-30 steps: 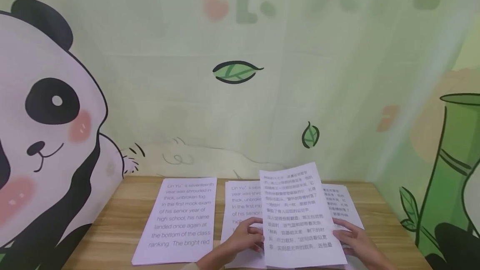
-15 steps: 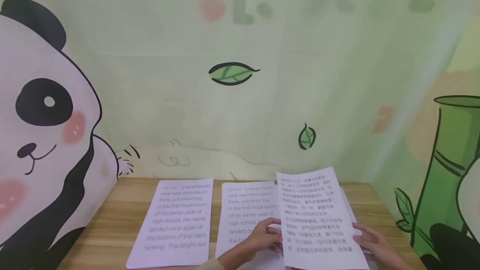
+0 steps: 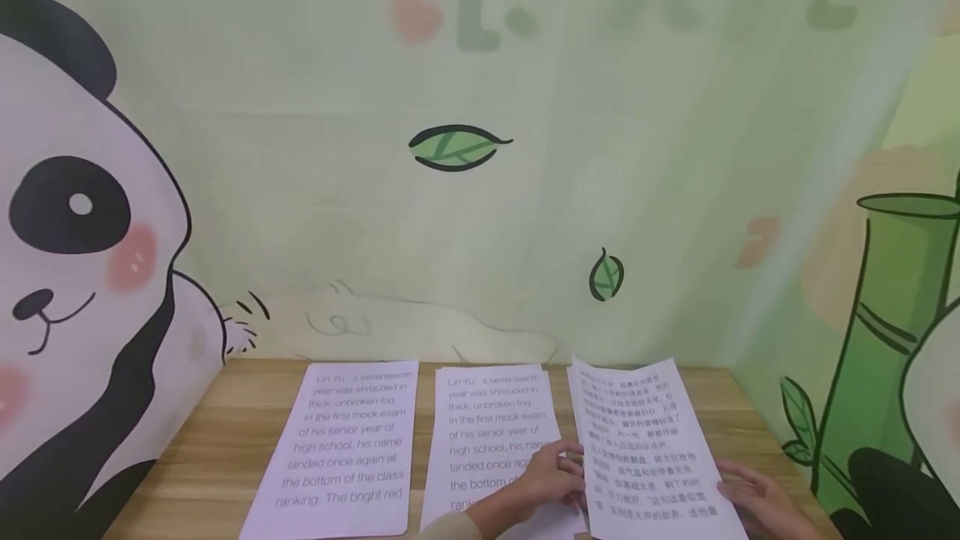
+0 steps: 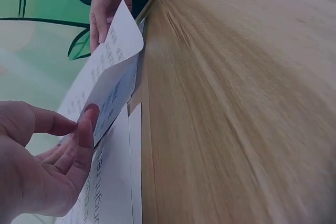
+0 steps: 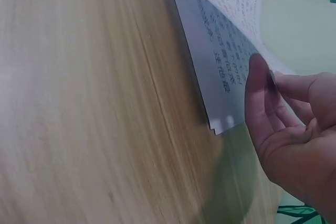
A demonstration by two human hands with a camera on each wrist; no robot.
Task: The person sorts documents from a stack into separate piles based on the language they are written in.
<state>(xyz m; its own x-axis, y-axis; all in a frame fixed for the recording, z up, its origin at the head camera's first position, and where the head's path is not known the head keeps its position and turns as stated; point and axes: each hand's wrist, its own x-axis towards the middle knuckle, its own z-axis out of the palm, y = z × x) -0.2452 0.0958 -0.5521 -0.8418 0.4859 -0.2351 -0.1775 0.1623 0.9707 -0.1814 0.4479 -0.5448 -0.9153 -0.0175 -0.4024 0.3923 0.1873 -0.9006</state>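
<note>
My left hand [image 3: 542,480] pinches the left edge of a white sheet of paper [image 3: 645,457] printed with Chinese text. At its opposite edge, my right hand [image 3: 763,497] pinches the same sheet between thumb and fingers. In the right wrist view, the sheet bends up over another printed page [image 5: 210,51] lying on the table. The left wrist view has my left thumb and fingertips meeting on the paper, its near corner curling up. Beneath my left forearm lies the middle pile of English-text pages [image 3: 487,419], partly covered by that hand.
Another pile of English-text pages [image 3: 337,448] lies farther left on the wooden table [image 3: 187,457]. A green cloth backdrop [image 3: 300,190] with a panda [image 3: 75,132] and bamboo rises behind the table's back edge.
Both hands have carried the Chinese sheet rightward and lower, over the right-hand pages. More of the middle pile now shows. The head view has shifted slightly right.
</note>
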